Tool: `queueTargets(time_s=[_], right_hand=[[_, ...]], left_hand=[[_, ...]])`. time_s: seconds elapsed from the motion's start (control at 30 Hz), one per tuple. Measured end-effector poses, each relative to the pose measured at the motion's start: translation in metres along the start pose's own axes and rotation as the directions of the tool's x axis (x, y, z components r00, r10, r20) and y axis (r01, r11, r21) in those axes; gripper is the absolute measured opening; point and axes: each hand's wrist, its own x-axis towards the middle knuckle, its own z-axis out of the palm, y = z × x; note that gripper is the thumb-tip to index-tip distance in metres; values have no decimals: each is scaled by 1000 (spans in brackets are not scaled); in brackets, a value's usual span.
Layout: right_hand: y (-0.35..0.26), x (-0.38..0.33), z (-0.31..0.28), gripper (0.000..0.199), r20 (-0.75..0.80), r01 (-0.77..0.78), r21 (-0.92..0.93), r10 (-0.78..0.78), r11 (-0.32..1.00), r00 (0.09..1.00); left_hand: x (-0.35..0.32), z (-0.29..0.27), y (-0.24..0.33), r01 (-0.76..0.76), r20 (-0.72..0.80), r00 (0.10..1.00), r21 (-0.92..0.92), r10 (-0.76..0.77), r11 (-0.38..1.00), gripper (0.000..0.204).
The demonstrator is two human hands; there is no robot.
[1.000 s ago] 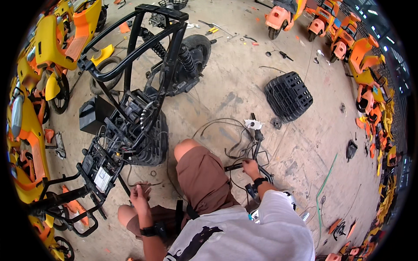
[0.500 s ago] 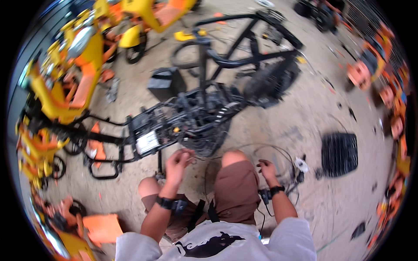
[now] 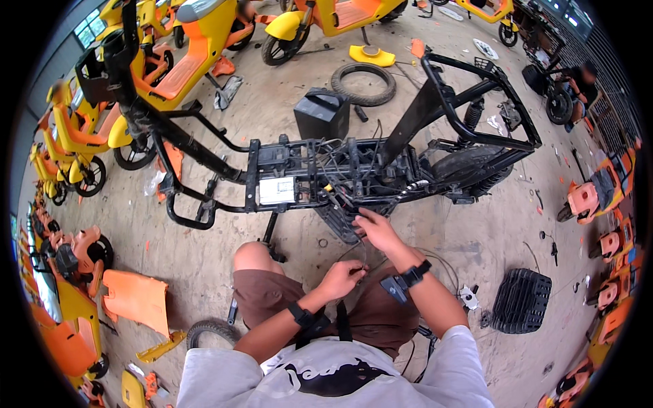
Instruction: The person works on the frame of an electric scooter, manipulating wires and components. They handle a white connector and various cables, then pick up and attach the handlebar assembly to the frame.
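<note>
A stripped black scooter frame (image 3: 320,170) lies across the concrete floor in front of me, with a white box and bundles of wires on its deck. My right hand (image 3: 375,230) reaches to the wires at the frame's near side, fingers spread on them. My left hand (image 3: 342,277) is pinched on a thin black cable (image 3: 365,262) just above my knee. Both wrists wear black bands. I sit low, knees in brown shorts.
A black battery box (image 3: 322,115) and a loose tyre (image 3: 363,83) lie beyond the frame. Yellow and orange scooters (image 3: 183,47) line the left and top. An orange panel (image 3: 136,299) lies at my left, a black ribbed footplate (image 3: 520,300) at my right. A person (image 3: 578,78) crouches far right.
My view has swung from the right floor toward the frame. My right hand moved from the loose cables up to the frame's wiring; my left hand came in to the cable.
</note>
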Motion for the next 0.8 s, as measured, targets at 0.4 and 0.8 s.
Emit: queueTargets(time_s=[0.4, 0.8], right_hand=[[60, 59, 72, 32, -153, 208, -378, -282, 902, 947], [64, 32, 98, 43, -281, 163, -304, -252, 938, 926]], left_hand=[[-20, -23, -50, 67, -119, 991, -8, -67, 998, 29], [93, -135, 10, -193, -560, 618, 572, 552, 797, 35]])
